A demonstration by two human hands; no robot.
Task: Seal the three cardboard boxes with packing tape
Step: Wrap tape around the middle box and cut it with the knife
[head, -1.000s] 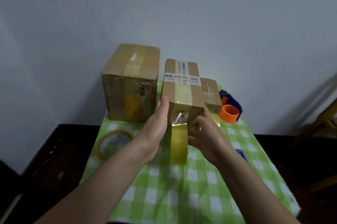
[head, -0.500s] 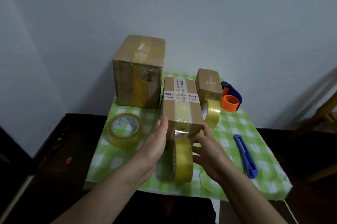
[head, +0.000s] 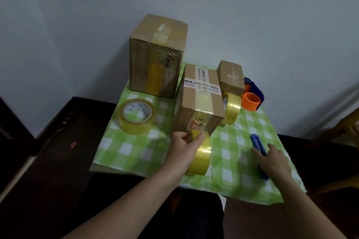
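Note:
Three cardboard boxes stand on the green checked tablecloth (head: 136, 147): a large box (head: 155, 60) at the back left, a middle box (head: 200, 100) with a white label and tape running down its front, and a small box (head: 230, 76) behind it on the right. My left hand (head: 184, 149) grips a yellow tape roll (head: 201, 158) standing on edge right at the middle box's front face, its tape still joined to the box. My right hand (head: 272, 159) lies over a blue cutter (head: 259, 147), fingers on it.
A wide clear tape roll (head: 137, 115) lies flat at the left. Another yellow roll (head: 231, 107) leans beside the small box. An orange and blue tape dispenser (head: 252, 97) sits at the back right. The table's front edge is near my arms; dark floor surrounds it.
My right hand left the box and tape roll and moved right onto the blue cutter. My left hand shifted from the box's side onto the tape roll.

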